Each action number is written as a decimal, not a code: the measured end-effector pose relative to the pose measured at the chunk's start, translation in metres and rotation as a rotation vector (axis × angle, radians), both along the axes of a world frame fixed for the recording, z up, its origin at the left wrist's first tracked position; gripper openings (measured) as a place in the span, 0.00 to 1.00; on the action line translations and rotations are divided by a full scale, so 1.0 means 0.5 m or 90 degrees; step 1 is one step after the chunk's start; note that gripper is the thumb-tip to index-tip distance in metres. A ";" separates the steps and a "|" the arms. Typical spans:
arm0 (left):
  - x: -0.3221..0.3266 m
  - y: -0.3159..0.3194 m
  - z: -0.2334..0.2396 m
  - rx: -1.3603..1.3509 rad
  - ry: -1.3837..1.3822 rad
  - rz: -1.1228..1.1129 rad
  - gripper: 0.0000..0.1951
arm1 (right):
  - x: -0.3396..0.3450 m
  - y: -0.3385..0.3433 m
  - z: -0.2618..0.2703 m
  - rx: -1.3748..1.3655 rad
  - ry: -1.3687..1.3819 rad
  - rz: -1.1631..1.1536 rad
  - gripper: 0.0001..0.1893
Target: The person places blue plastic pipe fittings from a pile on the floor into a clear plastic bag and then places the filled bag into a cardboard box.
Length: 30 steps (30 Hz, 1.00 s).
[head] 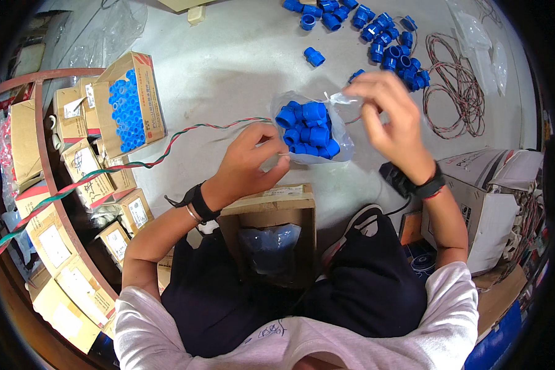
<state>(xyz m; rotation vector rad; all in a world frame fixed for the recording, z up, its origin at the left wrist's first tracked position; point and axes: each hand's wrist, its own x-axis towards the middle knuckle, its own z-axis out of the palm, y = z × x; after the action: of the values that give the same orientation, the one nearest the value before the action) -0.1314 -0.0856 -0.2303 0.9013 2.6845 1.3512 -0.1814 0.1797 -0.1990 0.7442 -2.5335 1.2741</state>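
A clear plastic bag [344,150] filled with blue plastic pipe fittings [317,134] stands on the grey floor before me. My left hand [254,159] pinches the bag's near left edge between thumb and fingers. At the bag's far right corner, my right hand [388,113] holds the pulled-up plastic edge; it is slightly blurred. A twisted red and green cord [171,144] runs from the left to the bag and passes out of sight behind it. Between my legs, an open cardboard box [307,231] holds another plastic bag with dark contents [270,245].
Loose blue fittings [393,53] lie scattered at the far right, beside a coiled twisted cord [455,92]. On the left, a cardboard box of small blue fittings [152,101] stands by a metal rack [44,134] with more cartons. A large white carton [462,217] is at right.
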 end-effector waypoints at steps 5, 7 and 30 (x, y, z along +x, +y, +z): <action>0.002 0.011 -0.014 0.019 -0.004 -0.053 0.09 | -0.059 0.094 -0.020 0.274 0.008 -0.014 0.28; 0.004 0.014 -0.013 0.017 -0.012 -0.071 0.09 | -0.045 0.085 -0.044 0.166 -0.157 0.075 0.29; -0.026 -0.002 -0.071 0.461 -0.525 0.238 0.05 | 0.008 0.007 -0.140 -0.232 -0.400 0.017 0.07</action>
<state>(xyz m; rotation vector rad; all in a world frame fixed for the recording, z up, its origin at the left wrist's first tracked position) -0.1444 -0.0864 -0.2660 -0.2225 1.7653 2.1855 -0.1775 0.1833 -0.2689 0.3280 -2.5858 2.1769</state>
